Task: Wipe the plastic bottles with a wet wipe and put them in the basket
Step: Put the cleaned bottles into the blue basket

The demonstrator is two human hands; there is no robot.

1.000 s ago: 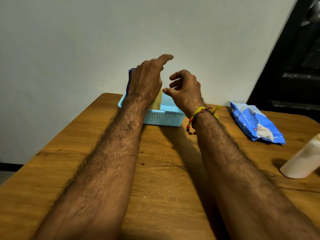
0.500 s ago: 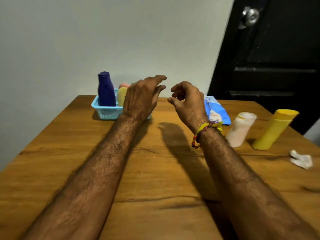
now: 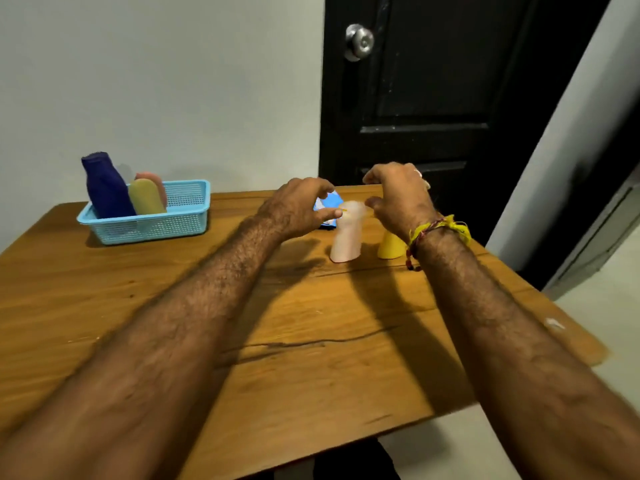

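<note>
I have both hands out over the brown wooden table (image 3: 311,341), closing in on the pale pink translucent plastic bottle (image 3: 346,237) that stands upright near the far edge. My left hand (image 3: 298,209) has its fingers loosely curved and spread, the thumb tip at or just short of the bottle's upper left side; blur keeps me from telling whether it touches. My right hand (image 3: 401,195) arches above and to the right of the bottle top, fingers bent and apart, gripping nothing. The yellow plastic bottle (image 3: 389,245) stands just beside the pink one, mostly hidden behind my right wrist. The blue wet-wipe pack (image 3: 329,206) lies behind the pink bottle, half covered by my left hand.

3 bottles already stand in the light blue perforated plastic basket (image 3: 187,216) at the far left: 1 dark blue, 1 olive-yellow, 1 salmon pink. So I judge 2 remain.

To do this well, I would take the pink bottle round its middle with 1 hand, not by the top, since it looks light and could tip into its yellow neighbour. Neither hand has a wipe, so I would pull a fresh one from the pack before wiping.
</note>
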